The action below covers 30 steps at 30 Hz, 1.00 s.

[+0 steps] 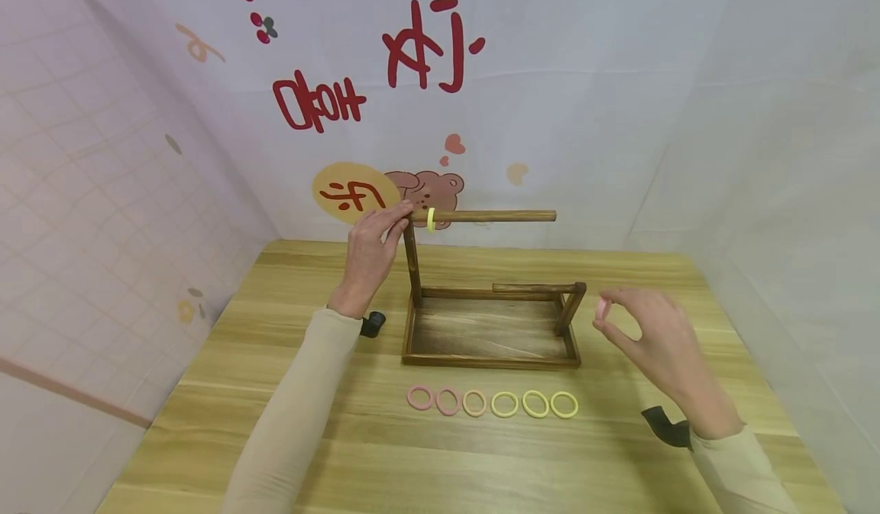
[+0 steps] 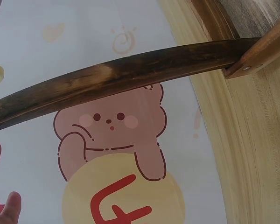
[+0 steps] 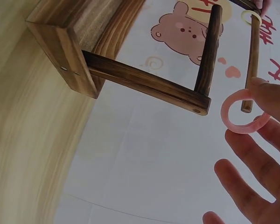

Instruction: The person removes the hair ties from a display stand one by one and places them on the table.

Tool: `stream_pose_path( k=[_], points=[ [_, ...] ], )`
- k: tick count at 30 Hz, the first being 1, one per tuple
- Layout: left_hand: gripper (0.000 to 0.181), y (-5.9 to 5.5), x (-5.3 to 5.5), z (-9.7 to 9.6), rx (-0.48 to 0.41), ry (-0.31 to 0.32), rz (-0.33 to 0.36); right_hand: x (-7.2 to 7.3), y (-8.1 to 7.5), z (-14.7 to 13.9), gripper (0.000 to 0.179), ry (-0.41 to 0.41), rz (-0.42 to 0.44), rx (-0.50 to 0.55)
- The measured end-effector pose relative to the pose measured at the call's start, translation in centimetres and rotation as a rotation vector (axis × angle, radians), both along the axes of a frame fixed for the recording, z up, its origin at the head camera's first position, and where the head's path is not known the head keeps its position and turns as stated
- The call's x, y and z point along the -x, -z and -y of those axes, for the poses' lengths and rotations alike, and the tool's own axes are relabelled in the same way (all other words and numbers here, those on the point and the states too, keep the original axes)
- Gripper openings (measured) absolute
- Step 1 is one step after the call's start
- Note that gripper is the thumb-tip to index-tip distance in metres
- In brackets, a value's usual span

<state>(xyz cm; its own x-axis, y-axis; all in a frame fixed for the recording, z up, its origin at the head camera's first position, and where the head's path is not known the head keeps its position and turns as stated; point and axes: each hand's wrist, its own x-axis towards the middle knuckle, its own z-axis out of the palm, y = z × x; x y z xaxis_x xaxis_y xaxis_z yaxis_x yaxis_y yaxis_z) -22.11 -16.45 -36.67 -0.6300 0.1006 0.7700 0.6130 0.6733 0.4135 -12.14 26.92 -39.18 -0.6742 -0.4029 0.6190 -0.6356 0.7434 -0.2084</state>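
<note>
My right hand pinches a pink ring between thumb and fingertips, to the right of a dark wooden stand. In the right wrist view the ring stands upright, overlapping the free end of the stand's high rod; the other fingers are spread. My left hand has its fingertips at the top of the tall left post, fingers fairly straight. A yellow ring hangs on the high rod near that post. The shorter right post carries a low rod pointing left.
In front of the stand, several rings lie in a row on the wooden table: pink rings on the left, an orange ring, then yellow rings. A printed white curtain hangs behind and at both sides.
</note>
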Motion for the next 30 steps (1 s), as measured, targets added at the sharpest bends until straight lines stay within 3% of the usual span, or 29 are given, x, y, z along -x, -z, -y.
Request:
stream_pose_path(
  k=[11, 20, 30],
  points=[
    [0.026, 0.0, 0.0, 0.1, -0.001, 0.011, -0.015, -1.8, 0.8, -0.7, 0.059, -0.040, 0.045, -0.023],
    [0.027, 0.1, -0.1, 0.0, -0.008, 0.012, -0.012, -3.1, 1.1, -0.9, 0.057, 0.008, 0.165, -0.055],
    [0.027, 0.0, 0.0, -0.1, -0.009, 0.015, -0.028, -3.7, 2.5, -1.1, 0.054, -0.042, 0.210, -0.083]
  ],
)
